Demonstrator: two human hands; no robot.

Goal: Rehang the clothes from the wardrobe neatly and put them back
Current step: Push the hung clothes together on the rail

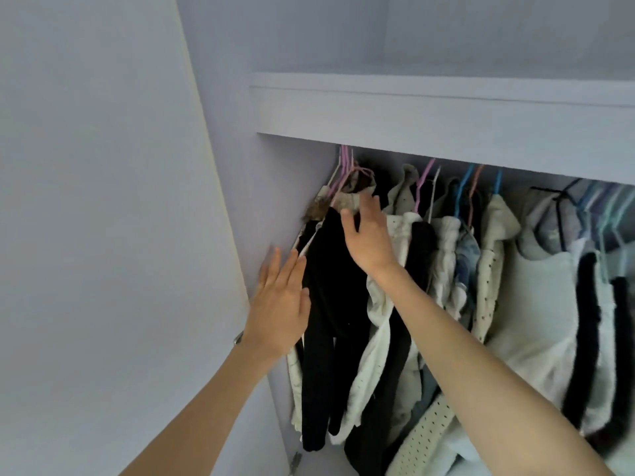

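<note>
Lilac panels box in the wardrobe: its left wall stands just at 9 o'clock of the black garment, the shelf edge runs overhead at 12, and clothes on hangers pack the rail toward 3 o'clock, leaving little free room. Left hand reaches up between wall and black garment, fingers straight and spread, gripping nothing. Right hand lies flat-fingered on the garment's top, at 1 o'clock of the left, holding nothing.
</note>
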